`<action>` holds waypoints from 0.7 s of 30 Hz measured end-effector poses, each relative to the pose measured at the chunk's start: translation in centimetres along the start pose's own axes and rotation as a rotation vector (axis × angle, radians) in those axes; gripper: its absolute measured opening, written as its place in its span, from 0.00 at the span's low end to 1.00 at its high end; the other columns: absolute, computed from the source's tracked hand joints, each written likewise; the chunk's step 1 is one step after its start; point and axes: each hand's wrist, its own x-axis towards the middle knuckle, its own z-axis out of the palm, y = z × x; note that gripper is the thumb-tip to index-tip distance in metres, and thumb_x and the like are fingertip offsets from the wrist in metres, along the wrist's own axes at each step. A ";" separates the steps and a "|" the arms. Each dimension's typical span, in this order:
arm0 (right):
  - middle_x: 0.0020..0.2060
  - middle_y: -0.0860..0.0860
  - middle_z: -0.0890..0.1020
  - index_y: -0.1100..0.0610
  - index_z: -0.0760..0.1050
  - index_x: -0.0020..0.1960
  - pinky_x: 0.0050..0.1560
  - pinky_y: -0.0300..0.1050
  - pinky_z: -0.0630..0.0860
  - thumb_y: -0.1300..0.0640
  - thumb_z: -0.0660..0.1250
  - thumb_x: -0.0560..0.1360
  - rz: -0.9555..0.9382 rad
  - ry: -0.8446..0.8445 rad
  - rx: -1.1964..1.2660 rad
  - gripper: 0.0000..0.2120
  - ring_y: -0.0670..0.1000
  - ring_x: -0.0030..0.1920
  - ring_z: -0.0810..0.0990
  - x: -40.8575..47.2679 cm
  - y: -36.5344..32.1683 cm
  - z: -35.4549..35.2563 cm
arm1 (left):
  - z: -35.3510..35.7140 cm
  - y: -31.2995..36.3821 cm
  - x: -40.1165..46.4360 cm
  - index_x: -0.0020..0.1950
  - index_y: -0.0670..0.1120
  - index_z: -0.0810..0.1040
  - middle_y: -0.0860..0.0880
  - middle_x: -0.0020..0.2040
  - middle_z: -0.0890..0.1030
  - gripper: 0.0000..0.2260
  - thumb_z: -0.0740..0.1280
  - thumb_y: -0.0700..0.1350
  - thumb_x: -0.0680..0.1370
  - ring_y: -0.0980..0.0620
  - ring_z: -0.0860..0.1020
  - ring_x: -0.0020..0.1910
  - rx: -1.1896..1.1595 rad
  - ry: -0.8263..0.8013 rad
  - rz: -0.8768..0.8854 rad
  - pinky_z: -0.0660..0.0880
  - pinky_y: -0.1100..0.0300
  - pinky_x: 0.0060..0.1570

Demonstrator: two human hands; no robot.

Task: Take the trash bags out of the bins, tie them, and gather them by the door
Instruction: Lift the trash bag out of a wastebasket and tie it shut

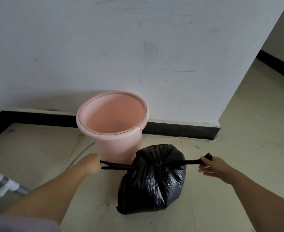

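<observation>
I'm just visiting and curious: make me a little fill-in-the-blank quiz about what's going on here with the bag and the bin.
1. The black trash bag sits on the ____, outside the bin.
2. The bin is ____ in colour and has no bag in it.
3. The left hand and the right hand pull the bag's two ends ____ to tighten the knot.
4. Behind the bin stands a white ____.

Missing words: floor; pink; apart; wall
</observation>
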 end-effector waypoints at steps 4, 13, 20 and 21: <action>0.37 0.56 0.77 0.62 0.73 0.44 0.40 0.45 0.78 0.56 0.63 0.78 -0.103 0.066 0.318 0.09 0.53 0.37 0.77 -0.2 -5.1 0.9 | -2.0 3.8 -0.6 0.30 0.47 0.68 0.47 0.36 0.74 0.12 0.59 0.36 0.73 0.47 0.74 0.40 0.060 0.016 0.249 0.65 0.59 0.37; 0.40 0.55 0.77 0.59 0.77 0.48 0.40 0.40 0.74 0.41 0.56 0.79 -0.312 -0.602 -0.079 0.22 0.51 0.38 0.74 -4.7 -13.2 8.3 | -4.9 17.7 -5.9 0.58 0.45 0.68 0.46 0.48 0.81 0.11 0.59 0.43 0.76 0.43 0.77 0.50 -0.440 0.362 0.465 0.74 0.51 0.47; 0.22 0.46 0.71 0.61 0.78 0.44 0.39 0.39 0.69 0.50 0.64 0.77 -0.323 -0.862 -0.631 0.14 0.46 0.28 0.71 -5.2 -13.4 8.1 | -3.7 15.7 -4.6 0.52 0.49 0.80 0.46 0.45 0.85 0.16 0.58 0.40 0.69 0.54 0.79 0.39 -0.595 -0.130 0.812 0.76 0.50 0.51; 0.21 0.45 0.71 0.58 0.78 0.42 0.37 0.39 0.68 0.53 0.65 0.77 -0.317 -0.874 -0.629 0.10 0.46 0.27 0.71 -5.2 -13.5 7.8 | -3.6 15.7 -4.3 0.51 0.46 0.81 0.44 0.47 0.85 0.15 0.59 0.41 0.69 0.56 0.79 0.41 -0.634 -0.200 0.802 0.76 0.52 0.54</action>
